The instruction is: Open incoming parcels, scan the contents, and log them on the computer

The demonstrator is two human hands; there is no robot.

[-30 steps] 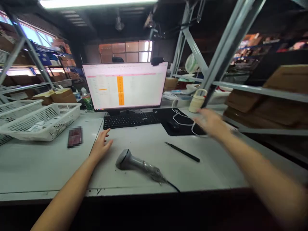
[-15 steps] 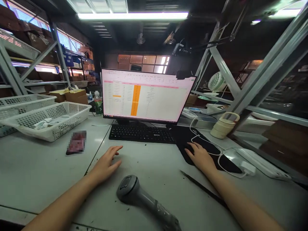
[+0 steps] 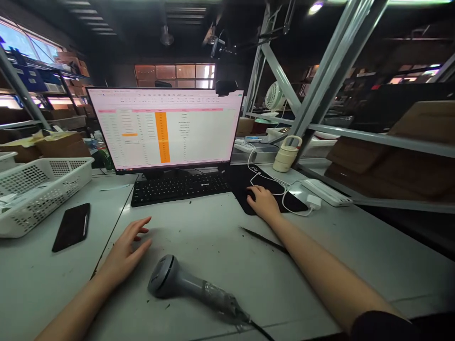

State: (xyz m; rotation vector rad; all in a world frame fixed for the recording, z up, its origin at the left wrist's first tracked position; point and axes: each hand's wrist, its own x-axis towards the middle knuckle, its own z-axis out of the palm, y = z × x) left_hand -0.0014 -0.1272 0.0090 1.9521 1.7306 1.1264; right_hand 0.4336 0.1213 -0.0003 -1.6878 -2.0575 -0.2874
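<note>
My left hand [image 3: 125, 248] rests on the white tabletop, fingers apart and slightly bent, holding nothing. Just right of it lies a grey barcode scanner [image 3: 192, 284], its handle wrapped in clear tape and its cable running off the near edge. My right hand [image 3: 263, 202] is curved over a dark computer mouse [image 3: 250, 193], mostly hidden under the fingers, on a black mouse pad [image 3: 238, 182]. Left of the pad, a black keyboard [image 3: 181, 187] sits below a monitor [image 3: 202, 128] showing a spreadsheet with an orange column. A thin dark pointed strip [image 3: 263, 237] lies partly under my right forearm.
On the left are a black phone [image 3: 71, 226] and a white perforated basket [image 3: 67, 182] with items inside. A cream lidded cup [image 3: 286, 156], white cables, a charger plug [image 3: 313, 202] and a white power strip [image 3: 327, 192] lie right. Metal shelf posts [image 3: 280, 76] rise behind.
My view has turned right, so the desk items appear farther left. My right hand stays on the mouse pad, and my left hand stays open beside the scanner.
</note>
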